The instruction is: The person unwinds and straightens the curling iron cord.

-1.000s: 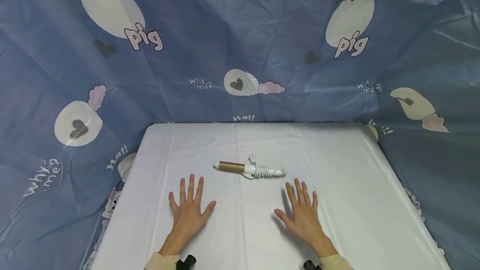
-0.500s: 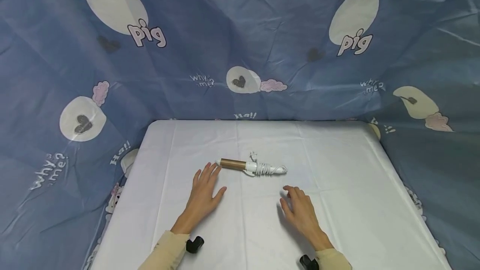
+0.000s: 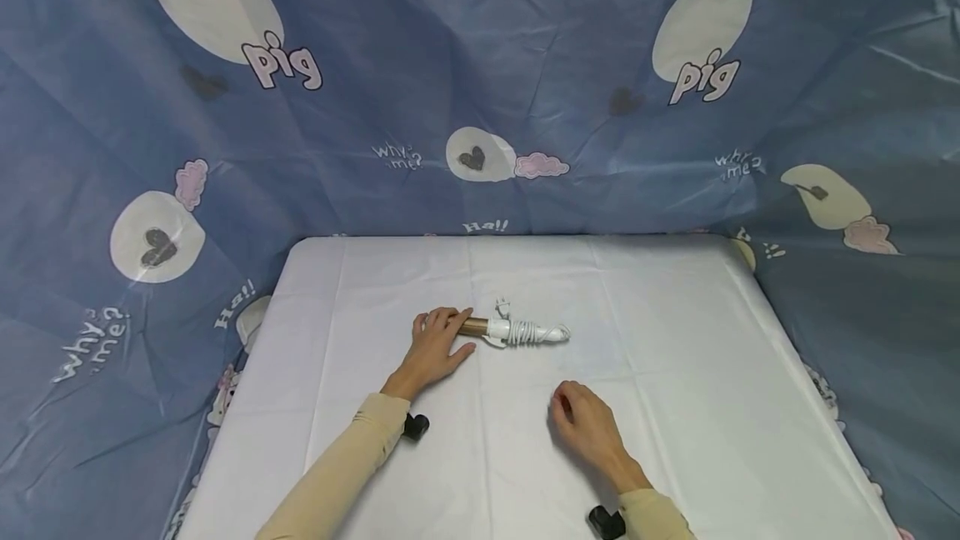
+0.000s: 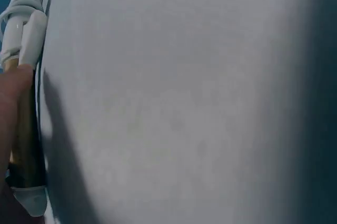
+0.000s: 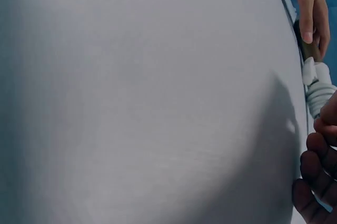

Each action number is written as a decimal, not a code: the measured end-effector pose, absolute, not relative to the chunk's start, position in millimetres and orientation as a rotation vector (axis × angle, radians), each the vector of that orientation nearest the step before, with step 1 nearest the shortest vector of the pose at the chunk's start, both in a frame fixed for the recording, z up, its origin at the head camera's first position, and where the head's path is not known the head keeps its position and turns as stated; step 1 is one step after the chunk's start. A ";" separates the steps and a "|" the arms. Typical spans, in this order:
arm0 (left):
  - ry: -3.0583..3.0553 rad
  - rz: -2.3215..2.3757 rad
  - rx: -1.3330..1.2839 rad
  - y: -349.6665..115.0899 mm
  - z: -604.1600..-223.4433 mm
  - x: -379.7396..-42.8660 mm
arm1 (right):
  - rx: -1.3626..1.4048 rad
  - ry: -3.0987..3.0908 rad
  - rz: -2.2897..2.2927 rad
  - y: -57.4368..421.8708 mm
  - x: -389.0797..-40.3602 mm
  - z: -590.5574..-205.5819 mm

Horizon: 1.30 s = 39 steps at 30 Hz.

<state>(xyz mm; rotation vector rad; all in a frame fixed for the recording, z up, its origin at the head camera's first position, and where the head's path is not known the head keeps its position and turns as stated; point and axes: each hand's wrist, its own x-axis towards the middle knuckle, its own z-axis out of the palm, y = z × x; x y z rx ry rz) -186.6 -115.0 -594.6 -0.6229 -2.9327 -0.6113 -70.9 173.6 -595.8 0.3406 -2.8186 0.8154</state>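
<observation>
A curling iron [image 3: 476,327] with a gold barrel and a white handle lies across the white table, its cord [image 3: 523,332] wound round the handle. My left hand [image 3: 433,348] straddles the barrel, fingers bent over the far side and thumb on the near side. The left wrist view shows the thumb [image 4: 16,80] at the barrel, just below the white clamp lever [image 4: 33,37]; the barrel's pale tip [image 4: 31,201] pokes out lower down. My right hand [image 3: 588,423] hovers nearer the front with loosely curled fingers [image 5: 311,167], holding nothing, apart from the handle.
The table [image 3: 712,407] is covered in white cloth with crease lines. A blue printed curtain [image 3: 405,48] hangs behind it and along both sides. The two-pin plug [image 3: 502,307] lies just behind the iron.
My left hand has moved forward and right from the tabletop onto the barrel. The right hand's spread fingers have curled in and it has shifted slightly left. The iron stays in place.
</observation>
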 end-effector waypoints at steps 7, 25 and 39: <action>-2.892 -0.743 -0.514 -106.4 -604.6 -189.0 | 0.336 -2.795 0.851 173.9 -72.9 -601.5; -2.739 -0.956 -0.303 -115.6 -598.8 -183.6 | 0.465 -2.784 0.720 170.0 -84.6 -597.7; -2.694 -0.873 -0.345 -121.7 -560.9 -174.0 | 0.559 -2.631 0.900 168.3 -113.0 -548.5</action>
